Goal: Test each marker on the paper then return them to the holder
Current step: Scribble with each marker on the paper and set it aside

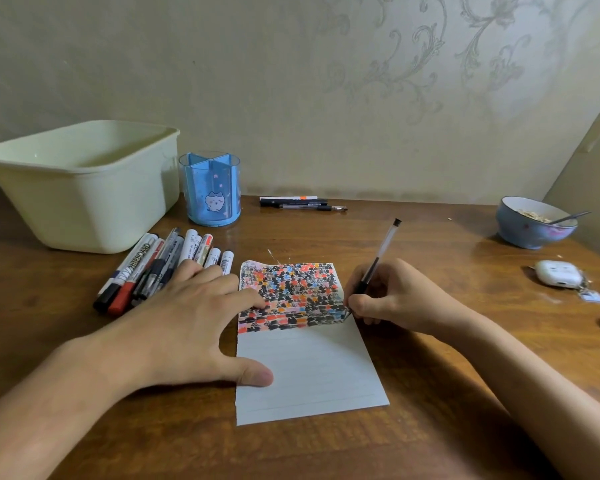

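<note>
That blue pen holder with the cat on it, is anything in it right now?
Empty, as far as shows. The blue holder stands upright, its clear walls and open compartments showing no pens; the markers lie on the table beside it.

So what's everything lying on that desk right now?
Paper: one, white and lined, top part covered with black, red, orange and blue marks; centre of the table.
Pen: one, clear with black cap end, tip on the paper's right edge.
Markers: a pile, about ten, mostly white with black and red caps; left of the paper.
Holder: one, blue, divided; behind the markers.
Tub: one, pale green; far left.
Pens by the wall: about three, dark; behind the paper.
Bowl: one, blue, with a spoon; far right.
Earbud case: one, white; right.
Table: brown wood.
Left hand: flat, on the paper's left edge and the markers.
Right hand: grips the pen.
</note>
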{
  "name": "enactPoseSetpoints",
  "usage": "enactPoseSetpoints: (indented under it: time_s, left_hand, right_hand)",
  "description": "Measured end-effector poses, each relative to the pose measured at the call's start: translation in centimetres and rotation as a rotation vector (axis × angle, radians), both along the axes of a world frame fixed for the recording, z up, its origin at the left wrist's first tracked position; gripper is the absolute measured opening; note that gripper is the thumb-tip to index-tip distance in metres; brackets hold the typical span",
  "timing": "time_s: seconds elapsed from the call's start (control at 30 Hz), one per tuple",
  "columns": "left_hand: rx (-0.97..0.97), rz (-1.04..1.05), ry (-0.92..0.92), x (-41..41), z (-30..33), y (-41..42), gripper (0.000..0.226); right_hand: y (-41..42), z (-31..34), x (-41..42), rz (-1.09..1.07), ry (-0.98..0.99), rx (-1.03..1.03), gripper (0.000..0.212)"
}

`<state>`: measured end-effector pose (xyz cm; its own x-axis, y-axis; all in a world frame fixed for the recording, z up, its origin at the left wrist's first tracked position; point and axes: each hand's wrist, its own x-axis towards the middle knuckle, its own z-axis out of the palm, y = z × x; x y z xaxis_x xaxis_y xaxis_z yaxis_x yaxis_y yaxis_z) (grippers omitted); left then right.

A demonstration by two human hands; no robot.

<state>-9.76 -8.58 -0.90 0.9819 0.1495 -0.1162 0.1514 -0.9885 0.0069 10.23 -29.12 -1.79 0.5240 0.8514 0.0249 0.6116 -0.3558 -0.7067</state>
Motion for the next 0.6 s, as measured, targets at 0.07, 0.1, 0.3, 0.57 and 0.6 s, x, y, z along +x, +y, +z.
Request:
enactPoseSetpoints:
  time_s: [0.07,0.1,0.3,0.57,0.6]
  left_hand:
    - [-0.005,-0.001,0.005,0.01,0.01,0.04,0.098]
    - [-0.003,-0.005,0.004,0.02,0.03,0.02,0.098]
    - [-0.001,0.002,0.000,0.04,0.16,-0.21,0.097]
    - [-0.013,-0.007,-0.005,-0.01,0.12,-0.23,0.098]
    - [-0.013,-0.004,-0.002,-0.02,0.13,-0.27,0.098]
  right_hand:
    - [0.06,0.08,-0.06,0.002,-0.037,-0.021,0.007]
    - [0.05,0.13,-0.07,-0.005,-0.049,-0.030,0.007]
    - [0.03,0.04,-0.06,0.004,-0.031,-0.009,0.005]
    - [-0.09,0.01,0.11,0.022,0.006,0.004,0.006]
    - [-0.06,0.01,0.13,0.024,-0.002,0.000,0.006]
